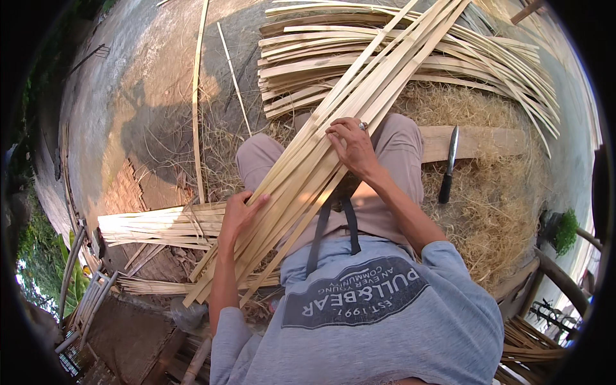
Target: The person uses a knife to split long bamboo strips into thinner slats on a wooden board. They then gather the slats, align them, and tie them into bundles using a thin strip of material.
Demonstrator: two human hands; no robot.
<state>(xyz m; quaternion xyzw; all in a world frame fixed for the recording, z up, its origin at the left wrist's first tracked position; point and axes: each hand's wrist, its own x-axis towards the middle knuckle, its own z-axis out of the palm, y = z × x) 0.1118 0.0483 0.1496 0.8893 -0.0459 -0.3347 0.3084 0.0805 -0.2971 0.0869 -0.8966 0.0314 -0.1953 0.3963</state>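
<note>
A long bundle of pale bamboo strips (301,173) lies slantwise across my lap, from the lower left up to the top right. My left hand (240,217) grips the bundle's left edge near its lower end, thumb on top and the other fingers partly hidden. Farther up, my right hand (351,144), with a ring on one finger, has its fingers curled down onto the strips at their right edge. The strips fan apart slightly at the lower end. A knife (451,165) with a dark handle lies to the right of my knee, its blade pointing away, out of both hands.
Ahead lies a large stack of bamboo strips (333,61). Another bunch of pale strips (160,226) rests at my left. Curly shavings (494,218) cover the ground on the right, around a flat wooden board (494,141). One long strip (197,102) lies on the ground ahead left.
</note>
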